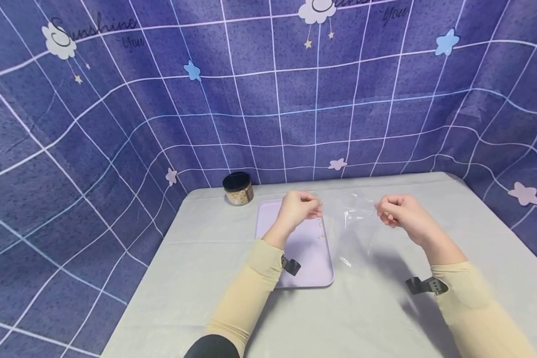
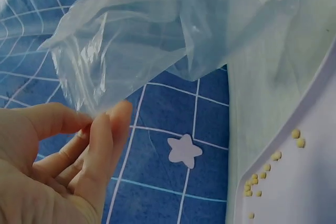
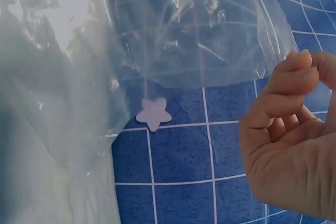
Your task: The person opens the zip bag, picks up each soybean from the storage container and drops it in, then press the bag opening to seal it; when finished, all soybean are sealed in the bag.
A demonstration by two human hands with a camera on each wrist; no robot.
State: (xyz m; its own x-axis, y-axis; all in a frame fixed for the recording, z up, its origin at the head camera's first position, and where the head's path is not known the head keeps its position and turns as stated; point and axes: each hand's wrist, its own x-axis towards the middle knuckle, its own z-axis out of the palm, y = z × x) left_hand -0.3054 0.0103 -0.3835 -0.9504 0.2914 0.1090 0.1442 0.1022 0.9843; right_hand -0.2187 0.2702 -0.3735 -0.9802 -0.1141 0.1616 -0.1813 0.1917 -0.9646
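Note:
A clear plastic bag (image 1: 353, 228) hangs stretched between my two hands above the table. My left hand (image 1: 299, 209) pinches one top corner of it between thumb and fingers, over the right side of a lilac tray (image 1: 306, 271). The opposite corner is pinched by my right hand (image 1: 398, 211), out to the right of the tray. Wrinkled, shiny film (image 2: 121, 40) spreads from the left fingertips in the left wrist view. Inside the tray, near its edge, lie several small yellowish pellets (image 2: 276, 156).
A jar (image 1: 238, 189) with a black lid and light-brown contents stands at the back left of the table, behind the tray. A grey-white cloth (image 1: 197, 283) covers the table. Blue gridded curtains (image 1: 295, 109) with stars and clouds hang behind and at both sides.

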